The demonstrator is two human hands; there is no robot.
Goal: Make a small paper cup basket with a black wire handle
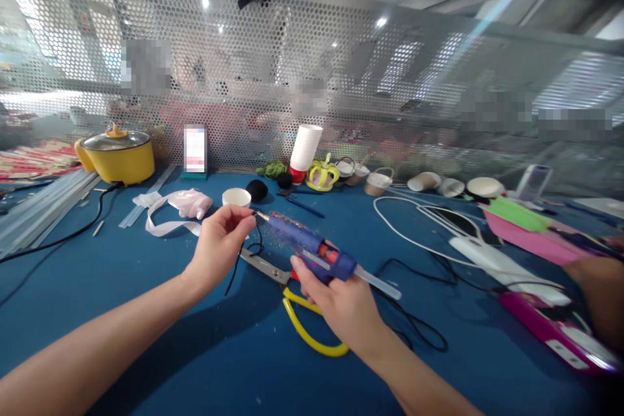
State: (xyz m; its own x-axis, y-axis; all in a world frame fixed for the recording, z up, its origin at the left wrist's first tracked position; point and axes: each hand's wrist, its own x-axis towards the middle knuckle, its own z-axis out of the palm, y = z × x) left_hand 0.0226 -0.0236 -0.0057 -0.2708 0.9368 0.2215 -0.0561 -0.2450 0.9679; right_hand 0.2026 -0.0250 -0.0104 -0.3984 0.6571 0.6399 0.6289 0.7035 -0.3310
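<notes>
The right hand [341, 302] was wrapped around the grip of a blue glue gun [312, 248], a clear glue stick [377, 284] jutting out of its back end. The nozzle pointed left, straight at the left hand [221, 242], whose thumb and fingertips were pressed together on the end of a thin black cord [240, 260]; the rest of the cord dangled down toward the blue worktop [146, 286]. Nozzle and pinched cord end were touching or just about touching; no bead of glue could be made out there, so the gluing seemed to be at its start rather than finished.

Both hands were held above the middle of the worktop, nearer the front edge. Under them lay yellow-handled scissors [302, 315]. Farther back sat a small white cup [236, 197], a black pompom [257, 190] and a pink ribbon [168, 218]. A yellow pot [117, 155] stood at the back left corner, a stack of paper cups [305, 149] along the back edge, and pink and green sheets [524, 227] toward the right edge.
</notes>
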